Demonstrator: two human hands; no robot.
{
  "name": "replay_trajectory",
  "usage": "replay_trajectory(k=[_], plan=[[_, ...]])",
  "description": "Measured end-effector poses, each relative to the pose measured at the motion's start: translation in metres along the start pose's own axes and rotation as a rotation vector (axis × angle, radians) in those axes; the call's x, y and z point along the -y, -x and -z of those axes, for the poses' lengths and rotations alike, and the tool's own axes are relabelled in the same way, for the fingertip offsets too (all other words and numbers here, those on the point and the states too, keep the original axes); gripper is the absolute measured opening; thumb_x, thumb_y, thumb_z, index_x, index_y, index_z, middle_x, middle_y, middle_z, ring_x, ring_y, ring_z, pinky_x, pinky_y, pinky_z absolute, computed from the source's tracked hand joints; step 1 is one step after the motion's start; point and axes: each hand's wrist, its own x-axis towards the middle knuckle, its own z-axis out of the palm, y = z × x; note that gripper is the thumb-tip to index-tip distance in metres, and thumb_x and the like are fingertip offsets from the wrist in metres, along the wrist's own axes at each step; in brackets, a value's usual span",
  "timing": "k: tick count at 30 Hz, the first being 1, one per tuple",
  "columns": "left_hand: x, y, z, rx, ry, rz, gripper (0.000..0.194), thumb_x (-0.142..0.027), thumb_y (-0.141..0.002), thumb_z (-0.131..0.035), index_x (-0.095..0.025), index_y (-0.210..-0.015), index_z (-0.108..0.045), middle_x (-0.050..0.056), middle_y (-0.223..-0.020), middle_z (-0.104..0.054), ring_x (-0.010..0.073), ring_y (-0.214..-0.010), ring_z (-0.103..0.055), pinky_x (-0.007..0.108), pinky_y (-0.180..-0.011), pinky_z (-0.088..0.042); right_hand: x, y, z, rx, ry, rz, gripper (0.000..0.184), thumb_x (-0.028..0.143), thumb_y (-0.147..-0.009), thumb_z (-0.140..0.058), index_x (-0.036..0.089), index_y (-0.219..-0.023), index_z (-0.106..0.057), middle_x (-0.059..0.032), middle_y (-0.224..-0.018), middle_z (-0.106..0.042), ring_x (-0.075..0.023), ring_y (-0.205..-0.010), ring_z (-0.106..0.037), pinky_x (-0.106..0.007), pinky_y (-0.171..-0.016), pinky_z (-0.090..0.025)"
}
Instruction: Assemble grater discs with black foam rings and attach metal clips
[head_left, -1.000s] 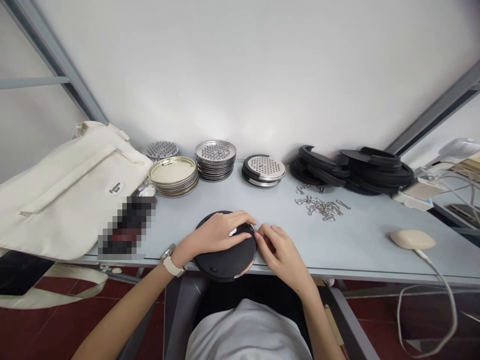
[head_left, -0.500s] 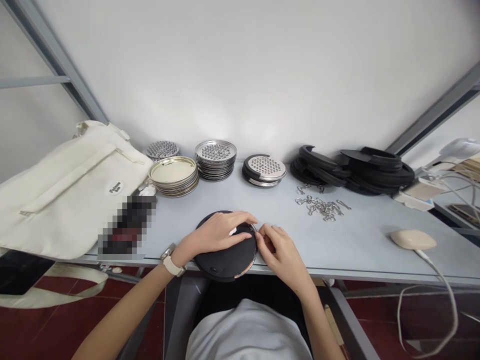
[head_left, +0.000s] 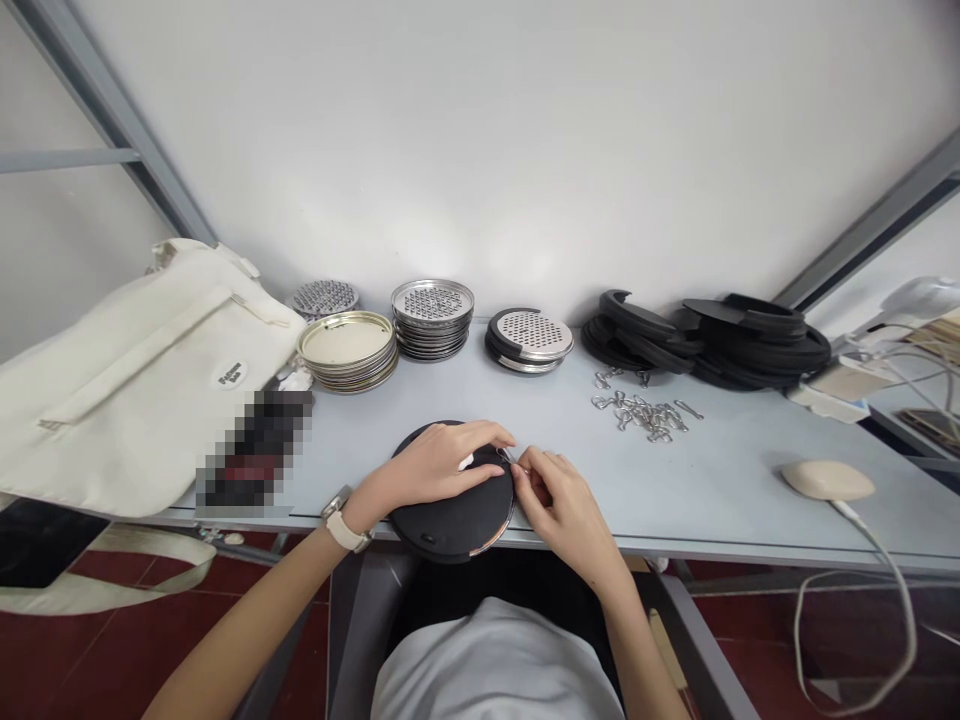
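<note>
A round black disc (head_left: 457, 515) with a shiny metal rim along its lower right lies at the table's front edge. My left hand (head_left: 439, 462) lies over its top, thumb and fingers curved toward the right rim and holding the disc. At that rim my right hand (head_left: 551, 490) pinches a small metal wire clip (head_left: 505, 456), partly hidden by the fingers. A small white bit (head_left: 466, 463) shows beneath my left hand. More loose metal clips (head_left: 646, 415) are scattered farther right on the table.
Along the wall stand stacked gold-rimmed lids (head_left: 346, 345), grater discs (head_left: 433, 305), a grater disc in a black holder (head_left: 529, 335) and piled black rings (head_left: 757, 340). A white bag (head_left: 150, 390) lies left; a beige corded device (head_left: 827, 479) sits right on the table (head_left: 739, 450).
Both hands stay almost in place at the disc's right rim. The clip between my right fingers has shifted slightly; the rest looks the same.
</note>
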Motion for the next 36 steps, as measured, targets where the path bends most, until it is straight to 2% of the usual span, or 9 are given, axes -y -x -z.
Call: replay_trajectory(k=[18,25,30,36], plan=[[0.0004,-0.0004,-0.0009,0.002,-0.006,-0.009,0.029,-0.023,-0.090,-0.053,-0.024,-0.119,-0.051,0.002,-0.117,-0.062,0.0165,-0.108,-0.059,0.029,-0.092,-0.044,0.0001,0.0014,-0.0050,-0.013,0.044,0.007,0.024,0.024,-0.093,-0.038,0.022,-0.071,-0.031,0.0019,-0.063,-0.041,-0.0159,-0.062,-0.041,-0.028,-0.061,-0.033],[0.0018,-0.0001,-0.0016,-0.024,-0.124,0.021,0.024,-0.019,-0.092,-0.046,-0.023,-0.116,-0.050,0.001,-0.112,-0.063,0.0152,-0.102,-0.060,0.027,-0.088,-0.045,0.0010,0.0027,-0.0055,-0.014,0.028,-0.003,0.025,0.025,-0.094,-0.038,0.022,-0.071,-0.029,0.0020,-0.063,-0.041,-0.0154,-0.061,-0.040,-0.027,-0.060,-0.032],[-0.0001,0.0014,-0.0012,-0.043,-0.234,0.083,0.023,-0.026,-0.092,-0.047,-0.023,-0.114,-0.048,0.002,-0.111,-0.058,0.0162,-0.094,-0.060,0.027,-0.077,-0.047,0.0019,0.0023,-0.0050,-0.003,0.019,-0.014,0.023,0.028,-0.097,-0.034,0.022,-0.075,-0.033,0.0011,-0.067,-0.045,-0.0159,-0.065,-0.042,-0.028,-0.063,-0.032],[0.0023,0.0011,-0.0006,-0.031,-0.212,0.087,0.022,-0.028,-0.092,-0.048,-0.022,-0.113,-0.047,0.002,-0.105,-0.057,0.0160,-0.093,-0.059,0.028,-0.078,-0.046,0.0013,0.0007,-0.0046,0.008,-0.016,-0.026,0.023,0.029,-0.099,-0.031,0.022,-0.078,-0.035,0.0000,-0.071,-0.049,-0.0165,-0.068,-0.045,-0.028,-0.065,-0.033]])
